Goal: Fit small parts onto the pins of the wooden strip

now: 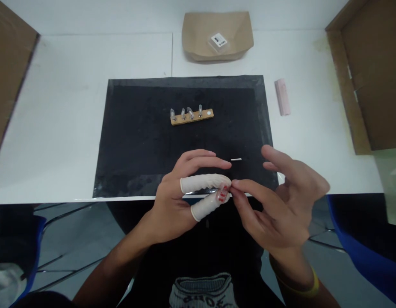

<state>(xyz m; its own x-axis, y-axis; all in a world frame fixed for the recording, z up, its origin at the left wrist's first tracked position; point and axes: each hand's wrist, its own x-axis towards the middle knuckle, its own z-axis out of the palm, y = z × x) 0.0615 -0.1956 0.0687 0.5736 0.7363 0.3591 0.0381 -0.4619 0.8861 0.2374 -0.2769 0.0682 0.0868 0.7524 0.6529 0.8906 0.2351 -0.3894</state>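
Observation:
My left hand (172, 192) has white finger cots (204, 183) on its thumb and index finger. Pinched between those two is a clear false nail (222, 192) with red markings. My right hand (278, 201) meets it from the right, thumb and index fingertips pressed together at the nail's edge; whatever they grip there is too small or hidden to tell. A short thin white stick (236, 159) lies on the mat between the hands. Farther back stands a narrow cardboard strip (193, 119) holding several clear false nails upright, with a white dot at its right end.
A black mat (137, 137) covers the middle of the white table (63, 107). Behind it sits a brown paper tray (198, 34) with a small labelled clear box (219, 42) inside. A pink bar-shaped object (283, 96) rests to the right. Brown panels (374, 77) border both sides.

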